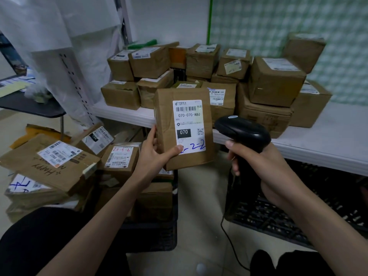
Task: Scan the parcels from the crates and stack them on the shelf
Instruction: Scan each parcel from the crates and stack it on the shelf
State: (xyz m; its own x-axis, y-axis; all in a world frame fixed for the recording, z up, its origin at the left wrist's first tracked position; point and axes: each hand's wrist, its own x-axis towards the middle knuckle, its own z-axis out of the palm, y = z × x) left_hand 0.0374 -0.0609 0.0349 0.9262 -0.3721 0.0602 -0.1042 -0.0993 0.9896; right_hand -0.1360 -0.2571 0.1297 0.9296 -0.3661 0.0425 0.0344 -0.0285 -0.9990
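Observation:
My left hand [154,156] grips a brown cardboard parcel [165,124] upright by its lower left corner, thumb across the bottom of its white label, which reads 070-070-A80. My right hand [256,162] holds a black corded barcode scanner [242,130] just right of the parcel, its head level with the label. Behind them, several brown parcels stand stacked on the white shelf [326,140]. Below my left arm a black crate [157,230] holds more boxes.
A heap of cardboard parcels [53,166] lies at the left on and around the crate. A second black crate [310,206] sits under the shelf at the right. A dark table [29,104] with papers stands at the far left. The scanner cable [229,240] hangs to the floor.

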